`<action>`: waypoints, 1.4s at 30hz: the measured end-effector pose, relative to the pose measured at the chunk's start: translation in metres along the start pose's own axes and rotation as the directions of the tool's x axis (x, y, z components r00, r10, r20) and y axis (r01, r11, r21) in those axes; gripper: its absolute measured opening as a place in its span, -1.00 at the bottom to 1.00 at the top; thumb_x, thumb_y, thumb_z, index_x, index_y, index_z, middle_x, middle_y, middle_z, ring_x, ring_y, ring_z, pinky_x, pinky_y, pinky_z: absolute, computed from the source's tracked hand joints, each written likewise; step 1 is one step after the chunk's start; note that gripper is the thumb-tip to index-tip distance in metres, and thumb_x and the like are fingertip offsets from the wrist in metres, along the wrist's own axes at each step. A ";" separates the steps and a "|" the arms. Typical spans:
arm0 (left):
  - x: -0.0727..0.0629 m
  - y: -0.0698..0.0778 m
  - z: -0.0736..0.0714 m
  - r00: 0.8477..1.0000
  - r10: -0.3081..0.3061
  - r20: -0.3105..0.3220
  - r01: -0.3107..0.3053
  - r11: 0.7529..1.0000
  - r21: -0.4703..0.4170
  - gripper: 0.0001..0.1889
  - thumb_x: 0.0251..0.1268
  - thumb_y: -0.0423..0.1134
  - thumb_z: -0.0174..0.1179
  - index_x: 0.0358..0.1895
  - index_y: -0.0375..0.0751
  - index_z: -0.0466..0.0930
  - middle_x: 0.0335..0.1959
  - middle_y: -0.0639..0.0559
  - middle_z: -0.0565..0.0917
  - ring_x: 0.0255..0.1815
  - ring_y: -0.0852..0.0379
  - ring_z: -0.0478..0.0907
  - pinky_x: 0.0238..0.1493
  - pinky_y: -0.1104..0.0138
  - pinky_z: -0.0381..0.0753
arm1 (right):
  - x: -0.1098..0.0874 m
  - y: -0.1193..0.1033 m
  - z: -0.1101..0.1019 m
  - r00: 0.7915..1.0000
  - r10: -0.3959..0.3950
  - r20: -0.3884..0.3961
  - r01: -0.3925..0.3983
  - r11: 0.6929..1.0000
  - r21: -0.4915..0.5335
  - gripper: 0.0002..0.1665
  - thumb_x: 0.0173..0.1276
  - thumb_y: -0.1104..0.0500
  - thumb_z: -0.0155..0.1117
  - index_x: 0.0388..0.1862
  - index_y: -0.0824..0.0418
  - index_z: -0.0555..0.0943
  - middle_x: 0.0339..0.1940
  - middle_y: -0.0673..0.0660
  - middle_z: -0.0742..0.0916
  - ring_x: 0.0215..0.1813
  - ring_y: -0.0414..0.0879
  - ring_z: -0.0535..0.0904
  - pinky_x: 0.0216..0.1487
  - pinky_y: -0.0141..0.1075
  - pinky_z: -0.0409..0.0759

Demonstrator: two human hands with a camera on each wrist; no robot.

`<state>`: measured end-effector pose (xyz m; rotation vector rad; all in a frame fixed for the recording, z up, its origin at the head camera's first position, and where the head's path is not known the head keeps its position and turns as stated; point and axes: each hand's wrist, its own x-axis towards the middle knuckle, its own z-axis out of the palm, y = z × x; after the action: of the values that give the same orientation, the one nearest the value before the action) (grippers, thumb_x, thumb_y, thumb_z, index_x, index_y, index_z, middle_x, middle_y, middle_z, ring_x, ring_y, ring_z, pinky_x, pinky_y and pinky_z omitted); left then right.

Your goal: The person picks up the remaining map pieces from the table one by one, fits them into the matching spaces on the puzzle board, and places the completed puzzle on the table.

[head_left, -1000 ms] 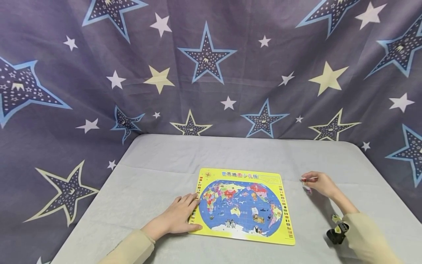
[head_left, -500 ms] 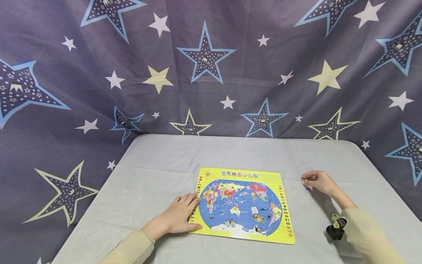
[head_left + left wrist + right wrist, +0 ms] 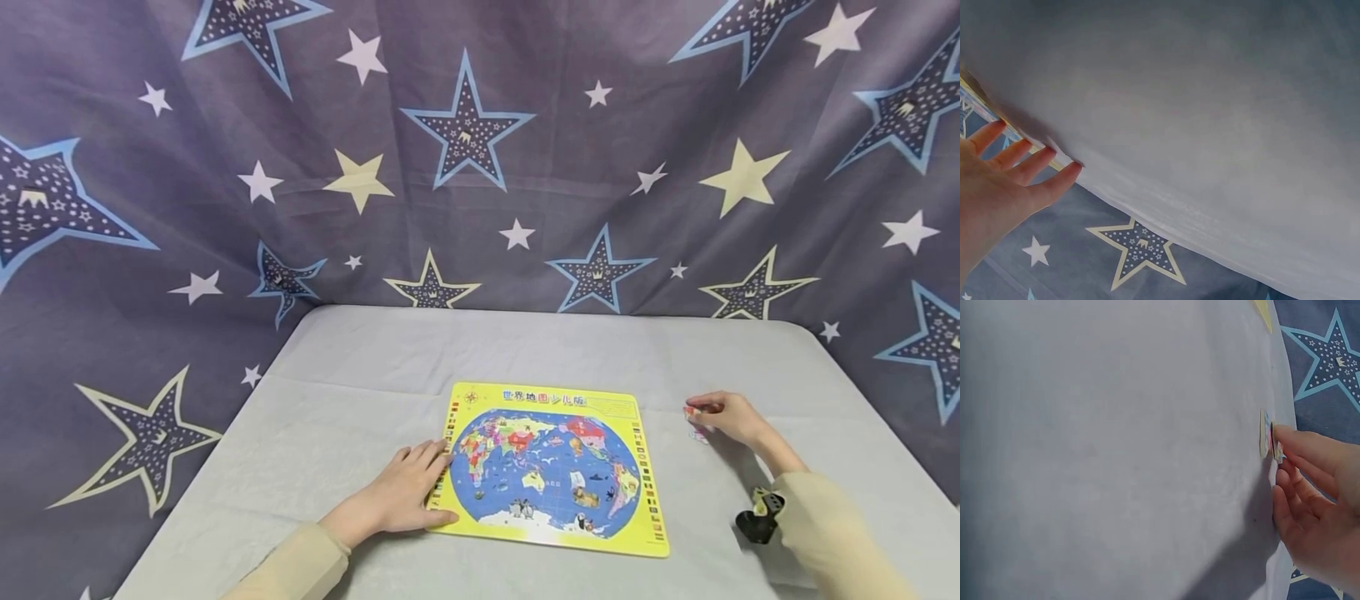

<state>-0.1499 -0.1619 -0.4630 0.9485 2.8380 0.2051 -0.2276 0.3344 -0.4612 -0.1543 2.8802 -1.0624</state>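
Observation:
A yellow-bordered children's world map puzzle board (image 3: 551, 543) lies on the table. My left hand (image 3: 405, 487) rests on its left edge, fingers fairly straight and spread; in the left wrist view the fingers (image 3: 1054, 184) lie along the board's thin edge. Right of the board, my right hand (image 3: 731, 417) pinches a small flat puzzle piece (image 3: 1277, 447) with red on it between thumb and fingertips. Close beside it is a second small piece (image 3: 699, 435), pinkish and pale, on the cloth. My fingers partly hide the held piece.
By my right sleeve (image 3: 836, 533) stands a small black and yellowish object (image 3: 759, 523), partly covered by the sleeve. Light grey cloth (image 3: 360, 350) covers the table. A dark star-patterned curtain (image 3: 480, 217) hangs behind it and at both sides.
The piece in my right hand has turned slightly, so more of its orange-red face shows. My right hand stays in nearly the same spot, and my left hand has not moved on the board.

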 end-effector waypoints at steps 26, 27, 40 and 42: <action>0.000 0.000 -0.002 1.000 -0.009 0.005 0.009 1.000 -0.011 -0.08 -0.02 0.45 -0.14 0.27 -0.22 0.18 0.29 -0.15 0.18 0.28 -0.13 0.11 0.14 -0.09 0.13 | -0.002 0.003 0.003 0.999 0.036 -0.014 -0.033 0.982 0.188 -0.61 0.07 0.31 0.27 -0.16 0.56 0.50 -0.52 0.06 0.60 -0.56 -0.28 0.40 -0.54 -0.41 0.44; 0.000 0.001 -0.002 1.000 -0.009 0.005 0.009 1.000 -0.009 -0.08 -0.01 0.44 -0.14 0.27 -0.22 0.18 0.29 -0.15 0.17 0.28 -0.13 0.11 0.14 -0.08 0.13 | -0.003 0.003 0.002 0.999 0.037 -0.015 -0.034 0.980 0.195 -0.61 0.07 0.31 0.27 -0.16 0.56 0.50 -0.51 0.06 0.61 -0.55 -0.30 0.40 -0.53 -0.41 0.44; 0.000 0.000 -0.001 1.000 0.004 -0.018 -0.004 1.000 0.010 -0.10 -0.01 0.43 -0.13 0.25 -0.24 0.20 0.27 -0.16 0.19 0.26 -0.12 0.13 0.13 -0.08 0.16 | -0.006 0.002 0.001 0.998 0.053 -0.019 -0.048 0.975 0.217 -0.62 0.11 0.31 0.21 -0.12 0.56 0.50 -0.40 0.11 0.68 -0.46 -0.36 0.45 -0.46 -0.45 0.44; 0.000 0.000 -0.001 1.000 0.005 -0.017 -0.005 1.000 0.009 -0.10 -0.01 0.43 -0.12 0.25 -0.25 0.21 0.27 -0.17 0.20 0.26 -0.13 0.14 0.13 -0.08 0.16 | -0.007 0.001 0.001 0.999 0.048 -0.020 -0.042 0.975 0.220 -0.62 0.12 0.32 0.21 -0.12 0.57 0.49 -0.39 0.13 0.68 -0.46 -0.37 0.45 -0.46 -0.46 0.44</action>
<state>-0.1495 -0.1618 -0.4620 0.9599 2.8547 0.2028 -0.2202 0.3351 -0.4624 -0.0631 2.7464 -1.3723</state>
